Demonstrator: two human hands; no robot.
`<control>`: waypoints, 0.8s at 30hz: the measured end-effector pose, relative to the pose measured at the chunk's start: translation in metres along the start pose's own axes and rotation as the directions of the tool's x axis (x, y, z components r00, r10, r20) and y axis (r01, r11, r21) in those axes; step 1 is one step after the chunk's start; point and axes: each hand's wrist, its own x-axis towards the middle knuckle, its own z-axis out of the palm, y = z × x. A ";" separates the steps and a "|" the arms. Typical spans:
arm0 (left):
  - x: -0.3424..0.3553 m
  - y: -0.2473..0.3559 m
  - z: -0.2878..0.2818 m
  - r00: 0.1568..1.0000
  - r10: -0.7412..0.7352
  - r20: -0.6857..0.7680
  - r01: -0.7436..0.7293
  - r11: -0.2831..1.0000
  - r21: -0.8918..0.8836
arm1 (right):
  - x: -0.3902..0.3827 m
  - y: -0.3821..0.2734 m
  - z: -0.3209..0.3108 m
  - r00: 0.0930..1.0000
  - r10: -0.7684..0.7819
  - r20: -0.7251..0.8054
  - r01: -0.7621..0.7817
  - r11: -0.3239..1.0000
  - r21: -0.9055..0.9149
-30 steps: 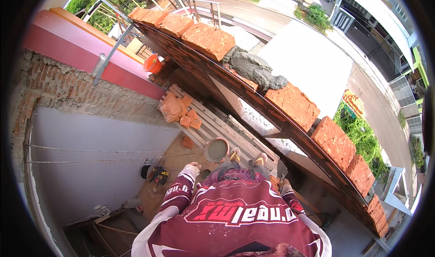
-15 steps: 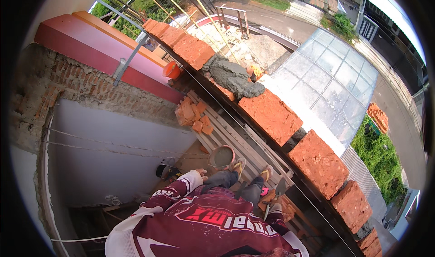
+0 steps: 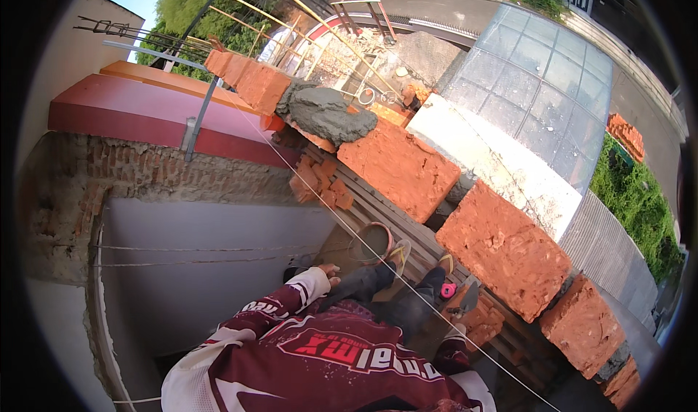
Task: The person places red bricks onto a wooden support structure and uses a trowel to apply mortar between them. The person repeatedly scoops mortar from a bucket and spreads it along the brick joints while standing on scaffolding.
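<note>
Since the earlier frame, the viewpoint has moved closer to the brick course [image 3: 505, 251]. Right hand [image 3: 456, 333] grips the trowel [image 3: 466, 299], held low beside the wall. Left hand [image 3: 331, 273] is near the bucket [image 3: 390, 236]; its finger closure cannot be determined. Mortar [image 3: 331, 112] lies heaped atop the course.

Bright daylight glares off the white slab [image 3: 502, 171].

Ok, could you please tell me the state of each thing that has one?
Lumpy grey mortar mound: heaped, uneven
Large orange-red clay bricks: laid in a row, grey joint mortar between some
Thin white string: stretched taut
Round reddish-rimmed bucket: uncovered, grey mix inside
Grey metal trowel: apparently held in right hand
Bare left hand: fingers curled, contents unclear
</note>
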 end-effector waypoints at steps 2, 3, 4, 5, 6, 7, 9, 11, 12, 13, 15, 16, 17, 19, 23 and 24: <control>-0.003 0.008 -0.002 1.000 0.014 0.009 -0.014 1.000 -0.006 | 0.000 0.002 0.002 1.000 0.012 0.010 -0.012 0.999 -0.030; -0.004 0.010 -0.003 0.999 0.022 0.028 -0.022 1.000 -0.011 | 0.000 0.003 0.002 1.000 0.011 0.018 -0.010 0.999 -0.046; -0.005 0.012 -0.003 0.998 0.025 0.052 -0.024 1.000 -0.010 | 0.001 0.002 0.004 1.000 0.008 0.024 -0.007 0.998 -0.061; -0.006 0.013 -0.003 0.998 0.031 0.062 -0.030 1.000 -0.007 | 0.001 0.002 0.004 0.999 0.008 0.031 -0.006 0.997 -0.079; -0.008 0.013 -0.003 0.998 0.018 0.066 -0.016 0.999 -0.028 | 0.001 0.001 0.004 0.999 0.005 0.039 -0.001 0.996 -0.092; -0.009 0.013 -0.002 0.998 0.007 0.057 -0.005 0.999 -0.046 | 0.002 0.000 0.004 0.999 0.004 0.042 0.001 0.995 -0.104; -0.011 0.010 -0.001 0.999 -0.003 0.049 0.005 0.999 -0.045 | 0.005 -0.003 0.004 0.999 -0.003 0.050 0.010 0.991 -0.133; -0.013 0.007 0.000 0.998 -0.025 0.057 0.025 1.000 -0.004 | 0.007 -0.007 0.003 0.998 -0.016 0.062 0.026 0.986 -0.167; -0.013 0.006 0.000 0.999 -0.016 0.051 0.017 1.000 -0.020 | 0.008 -0.010 0.002 0.997 -0.030 0.065 0.042 0.982 -0.187; -0.014 0.004 0.000 0.998 -0.032 0.051 0.033 0.999 -0.030 | 0.008 -0.013 -0.001 0.997 -0.038 0.071 0.052 0.977 -0.205; -0.016 0.003 0.001 0.999 -0.026 0.033 0.028 0.998 -0.050 | 0.006 -0.020 -0.008 0.995 -0.051 0.084 0.070 0.968 -0.241; -0.016 0.002 0.001 1.000 -0.005 0.014 0.006 0.998 -0.060 | 0.003 -0.024 -0.013 0.994 -0.058 0.088 0.078 0.964 -0.255; -0.015 0.000 0.002 1.000 -0.005 0.002 0.005 0.998 -0.064 | -0.001 -0.029 -0.018 0.994 -0.050 0.094 0.072 0.968 -0.242; -0.013 -0.004 0.003 0.999 -0.002 -0.045 -0.002 0.996 -0.086 | -0.011 -0.037 -0.034 0.992 -0.070 0.103 0.088 0.978 -0.188; -0.003 -0.026 0.001 0.990 -0.092 -0.111 0.084 0.994 -0.075 | -0.030 -0.046 -0.063 0.987 -0.155 -0.037 0.154 0.871 0.467; 0.000 -0.035 0.000 0.989 -0.127 -0.081 0.116 0.985 -0.130 | -0.030 -0.045 -0.068 0.990 -0.140 0.005 0.134 0.957 0.255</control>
